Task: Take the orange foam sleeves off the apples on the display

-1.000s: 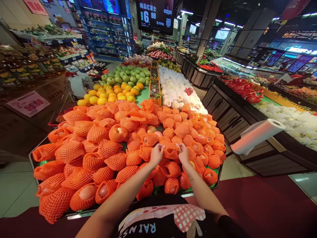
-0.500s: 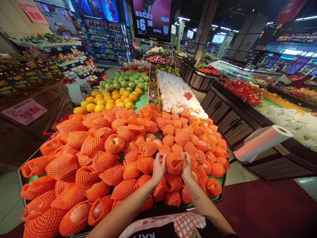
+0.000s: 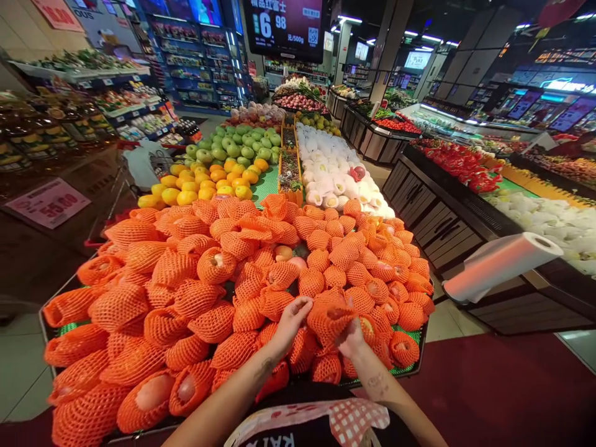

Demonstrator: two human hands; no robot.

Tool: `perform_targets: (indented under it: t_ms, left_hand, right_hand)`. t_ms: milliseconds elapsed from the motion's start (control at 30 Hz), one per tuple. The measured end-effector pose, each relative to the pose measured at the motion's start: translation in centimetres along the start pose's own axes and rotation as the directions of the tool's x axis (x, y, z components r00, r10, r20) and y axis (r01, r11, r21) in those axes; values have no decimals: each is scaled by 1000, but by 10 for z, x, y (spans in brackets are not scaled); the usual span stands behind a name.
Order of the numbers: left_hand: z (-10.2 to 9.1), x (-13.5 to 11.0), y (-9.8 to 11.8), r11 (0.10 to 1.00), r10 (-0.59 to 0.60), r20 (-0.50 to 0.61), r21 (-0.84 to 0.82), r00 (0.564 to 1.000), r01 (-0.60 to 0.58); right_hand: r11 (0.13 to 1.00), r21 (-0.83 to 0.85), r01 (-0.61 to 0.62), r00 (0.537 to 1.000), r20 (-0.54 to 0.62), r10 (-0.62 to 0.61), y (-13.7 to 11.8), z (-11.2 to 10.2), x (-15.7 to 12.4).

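Both my hands are over a heap of fruit in orange foam nets (image 3: 186, 292) on a display stand. My right hand (image 3: 351, 338) grips one orange foam net (image 3: 328, 316) from below and holds it lifted a little above the pile. My left hand (image 3: 291, 320) pinches the left edge of the same net with its fingertips. Whether a fruit sits inside this net is hidden. Netted fruit lies all around both hands.
Yellow and orange fruit (image 3: 205, 180), green apples (image 3: 233, 146) and white-netted fruit (image 3: 330, 174) fill the stand behind. A roll of plastic bags (image 3: 500, 267) juts out at right. Dark produce counters (image 3: 442, 211) line the aisle at right. A price screen (image 3: 284, 28) hangs above.
Both hands have drawn back toward me and lifted the orange net off the pile. The right hand has dropped below the net.
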State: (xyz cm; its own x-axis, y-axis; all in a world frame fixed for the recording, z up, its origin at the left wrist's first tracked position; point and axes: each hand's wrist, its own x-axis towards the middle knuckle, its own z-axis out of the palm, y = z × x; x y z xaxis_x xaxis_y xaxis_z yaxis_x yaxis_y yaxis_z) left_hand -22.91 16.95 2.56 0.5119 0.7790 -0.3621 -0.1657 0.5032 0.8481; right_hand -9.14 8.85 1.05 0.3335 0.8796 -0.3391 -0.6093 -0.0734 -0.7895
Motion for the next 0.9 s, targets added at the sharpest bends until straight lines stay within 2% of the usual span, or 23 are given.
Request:
perform_targets:
  t_ms: [67, 100, 233, 267, 300, 367, 500, 567, 667, 767, 900]
  left_hand:
    - [-14, -13, 10, 982, 66, 26, 174, 997, -70]
    - [-21, -20, 14, 970, 87, 36, 226, 996, -93]
    - [-45, -46, 23, 932, 150, 39, 328, 988, -154]
    - [-51, -52, 23, 924, 165, 30, 344, 986, -165]
    - [-57, -57, 22, 918, 177, 15, 357, 984, -171]
    - [-70, -68, 21, 912, 203, -35, 371, 979, -176]
    - [-103, -85, 20, 905, 253, -187, 392, 949, -164]
    - [-120, -92, 20, 899, 280, -271, 411, 921, -152]
    - [-141, -99, 19, 898, 301, -365, 419, 881, -133]
    - [-152, -100, 18, 902, 300, -418, 416, 857, -113]
    - [-152, -96, 21, 895, 311, -431, 432, 847, -109]
  right_hand:
    - [999, -12, -52, 998, 19, 52, -15, 3, 12]
    - [998, -55, -38, 999, 18, 39, -24, 6, 21]
    - [972, -193, 137, 990, 8, -138, -66, 25, 77]
    - [948, -261, 185, 982, 5, -190, -77, 31, 94]
    - [846, -474, 244, 955, -33, -294, -88, 36, 111]
    - [755, -601, 262, 921, -79, -382, -111, 45, 144]
    - [579, -796, 178, 868, -151, -473, -149, 53, 199]
    - [473, -875, 102, 872, -150, -465, -159, 52, 219]
    - [310, -950, -16, 905, -146, -400, -162, 50, 239]
    - [165, -977, -134, 905, -188, -381, -161, 48, 251]
    - [49, -976, -214, 894, -216, -394, -168, 52, 259]
